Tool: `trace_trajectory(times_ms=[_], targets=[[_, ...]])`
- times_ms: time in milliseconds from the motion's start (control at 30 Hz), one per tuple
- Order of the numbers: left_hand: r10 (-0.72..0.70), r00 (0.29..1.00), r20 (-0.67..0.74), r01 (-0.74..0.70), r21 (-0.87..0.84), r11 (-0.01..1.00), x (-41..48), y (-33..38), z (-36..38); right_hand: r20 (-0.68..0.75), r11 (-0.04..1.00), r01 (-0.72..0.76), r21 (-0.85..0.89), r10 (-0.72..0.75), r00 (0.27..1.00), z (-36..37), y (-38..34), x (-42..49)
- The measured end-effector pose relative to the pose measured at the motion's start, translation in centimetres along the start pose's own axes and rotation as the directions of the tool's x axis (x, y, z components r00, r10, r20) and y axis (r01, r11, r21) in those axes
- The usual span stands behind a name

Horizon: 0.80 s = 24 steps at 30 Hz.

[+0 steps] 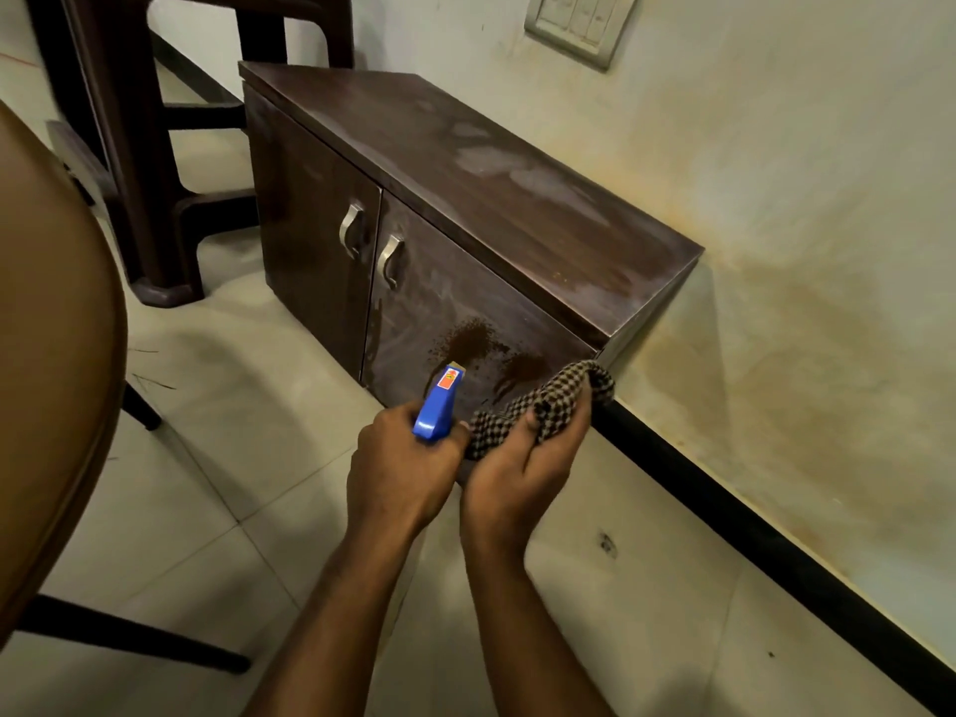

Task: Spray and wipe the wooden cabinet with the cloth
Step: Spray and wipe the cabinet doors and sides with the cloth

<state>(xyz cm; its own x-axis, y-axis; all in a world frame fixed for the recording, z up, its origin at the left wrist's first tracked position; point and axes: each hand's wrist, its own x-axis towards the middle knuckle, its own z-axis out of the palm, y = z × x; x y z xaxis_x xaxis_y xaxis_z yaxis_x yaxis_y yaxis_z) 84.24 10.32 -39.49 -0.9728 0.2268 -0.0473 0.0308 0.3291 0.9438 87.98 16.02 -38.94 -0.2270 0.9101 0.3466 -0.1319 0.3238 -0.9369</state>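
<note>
We see the dark wooden cabinet point(491, 199) in the middle of the frame, standing on the tiled floor point(217, 406) against a stained wall point(776, 199). Its top is streaked with pale dust. Its two doors are closed, with the metal handles point(389, 261) side by side. Two wet spray patches point(471, 338) darken the nearer door. Just below them, the left grip point(398, 478) is clenched around a blue spray bottle point(437, 406), its nozzle pointing at that door. The right grip point(522, 473), touching the left, grasps a bunched checked cloth point(543, 401), which hangs near the cabinet's lower right corner. A dark plastic chair point(139, 147) stands at upper left and a switch plate point(582, 23) at top right.
</note>
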Motion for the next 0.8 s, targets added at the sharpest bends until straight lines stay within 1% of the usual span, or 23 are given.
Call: trace_trajectory(times_ms=[67,133,200,333,467,533,667,800], targets=[[-0.018,1.0,0.006,0.018,0.013,1.0,0.2,-0.1,0.1,-0.074,0.998,0.056,-0.027,-0.058,0.996,0.5,-0.2,1.0],[-0.019,1.0,0.008,0.019,0.007,1.0,0.5,-0.2,0.2,-0.095,0.999,0.046,0.02,-0.044,0.994,1.0,-0.3,1.4],[-0.004,1.0,0.017,0.004,-0.004,1.0,0.7,-0.3,0.4,-0.119,1.0,-0.004,0.02,0.006,0.993,0.6,0.1,1.0],[0.025,1.0,-0.009,-0.026,-0.023,0.999,1.0,-0.7,0.6,-0.131,0.989,-0.148,0.012,0.149,0.98,-0.1,1.2,-0.3],[0.038,0.998,-0.056,-0.04,-0.029,0.999,1.3,-1.2,0.6,-0.066,0.973,-0.229,0.035,0.231,0.971,-0.6,2.3,-1.6],[0.051,0.996,-0.078,-0.052,-0.01,0.999,1.5,-1.4,0.6,-0.068,0.98,-0.196,0.031,0.198,0.978,-0.7,2.2,-1.5],[0.044,0.99,-0.13,-0.044,0.005,0.999,2.0,-1.5,0.4,-0.109,0.999,-0.053,0.006,0.054,0.993,-0.7,1.1,-0.5],[0.027,0.984,-0.178,-0.028,-0.006,1.0,2.2,-1.8,-0.2,-0.061,0.999,-0.042,0.018,0.043,0.997,-0.9,1.4,0.0]])
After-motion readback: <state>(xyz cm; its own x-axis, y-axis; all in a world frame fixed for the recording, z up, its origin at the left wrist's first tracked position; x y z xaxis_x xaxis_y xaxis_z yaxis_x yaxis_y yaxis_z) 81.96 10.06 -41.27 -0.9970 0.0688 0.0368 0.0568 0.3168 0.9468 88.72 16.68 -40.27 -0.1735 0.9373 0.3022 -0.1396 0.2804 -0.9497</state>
